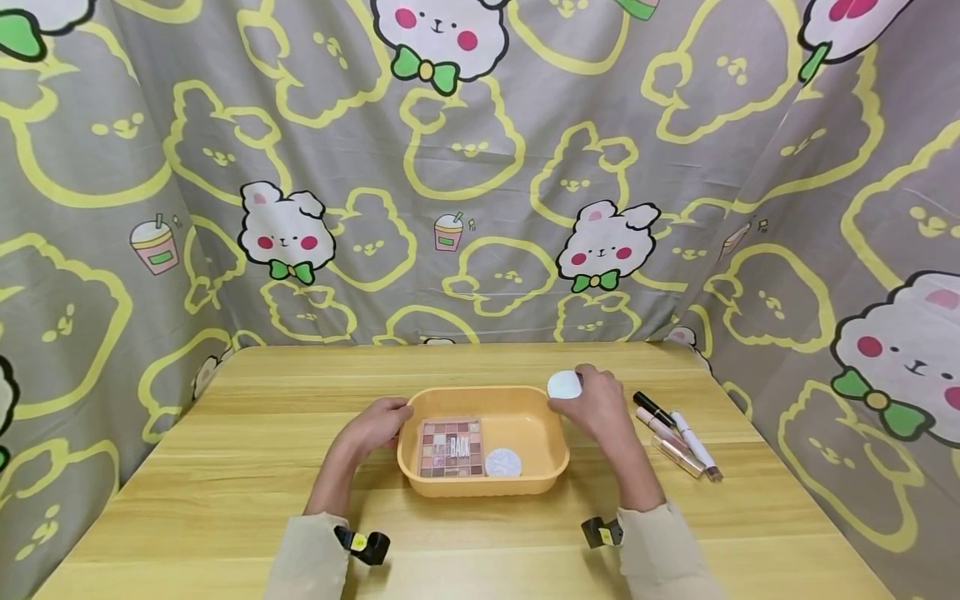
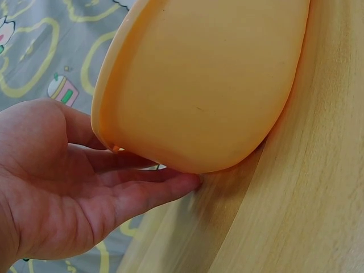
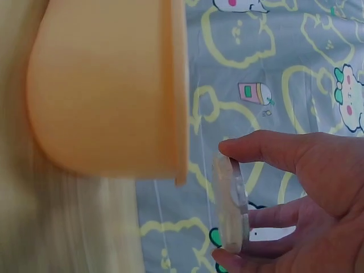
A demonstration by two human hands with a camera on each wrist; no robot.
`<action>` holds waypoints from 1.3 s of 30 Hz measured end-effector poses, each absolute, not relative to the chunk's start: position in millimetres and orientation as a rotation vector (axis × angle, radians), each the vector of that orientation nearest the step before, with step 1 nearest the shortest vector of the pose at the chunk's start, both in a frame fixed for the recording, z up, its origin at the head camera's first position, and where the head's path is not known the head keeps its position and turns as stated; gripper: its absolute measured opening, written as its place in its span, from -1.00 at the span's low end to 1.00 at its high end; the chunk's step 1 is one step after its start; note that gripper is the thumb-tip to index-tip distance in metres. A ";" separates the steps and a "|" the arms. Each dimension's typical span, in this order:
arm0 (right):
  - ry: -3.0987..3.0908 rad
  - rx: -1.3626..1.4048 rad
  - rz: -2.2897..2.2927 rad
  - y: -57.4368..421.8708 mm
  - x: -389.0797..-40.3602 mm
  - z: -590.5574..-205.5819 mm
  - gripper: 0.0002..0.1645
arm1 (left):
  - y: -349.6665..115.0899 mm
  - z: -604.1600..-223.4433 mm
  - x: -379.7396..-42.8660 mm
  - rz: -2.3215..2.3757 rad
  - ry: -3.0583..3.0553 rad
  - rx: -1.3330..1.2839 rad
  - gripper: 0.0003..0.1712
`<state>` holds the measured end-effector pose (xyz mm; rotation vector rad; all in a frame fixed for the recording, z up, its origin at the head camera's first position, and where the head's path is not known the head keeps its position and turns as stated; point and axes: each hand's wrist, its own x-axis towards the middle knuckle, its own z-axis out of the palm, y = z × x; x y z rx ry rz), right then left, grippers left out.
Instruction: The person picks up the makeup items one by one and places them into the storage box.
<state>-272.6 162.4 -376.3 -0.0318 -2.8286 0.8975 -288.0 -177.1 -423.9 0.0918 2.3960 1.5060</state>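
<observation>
A yellow-orange plastic tray [image 1: 525,421] with raised walls stands on the table. My left hand [image 1: 378,423] grips its left end, thumb at the rim and fingers against the outer wall; the left wrist view shows this hand [image 2: 74,187] close up. Just past the tray's right rim, my right hand [image 1: 600,404] pinches a round white compact [image 1: 565,385] between thumb and fingers. Seen edge-on in the right wrist view, the compact [image 3: 230,205] has a clear rim. Inside the tray lie an eyeshadow palette [image 1: 450,450] and a second round white compact [image 1: 503,462].
Right of the tray, several makeup tubes lie together on the table [image 1: 225,467]: a black tube [image 1: 652,409], a white tube [image 1: 693,442] and a clear tube with a pinkish-gold end [image 1: 677,457] among them. A patterned grey curtain [image 1: 480,275] hangs behind the table and at both sides.
</observation>
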 end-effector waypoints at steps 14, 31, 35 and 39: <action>-2.822 0.017 0.946 129.2 -272.8 -379.2 -0.14 | -178.0 -424.2 -288.8 1.501 2.388 0.101 -0.39; -2.853 0.120 0.907 102.6 -271.3 -398.6 -0.22 | -179.0 -425.2 -288.7 1.502 2.396 0.091 -0.37; -2.866 0.129 0.914 102.3 -271.0 -401.9 -0.23 | -178.9 -425.2 -289.2 1.508 2.383 0.085 -0.37; -2.881 0.133 0.928 99.8 -271.3 -405.1 -0.25 | -178.2 -425.1 -289.8 1.512 2.382 0.084 -0.37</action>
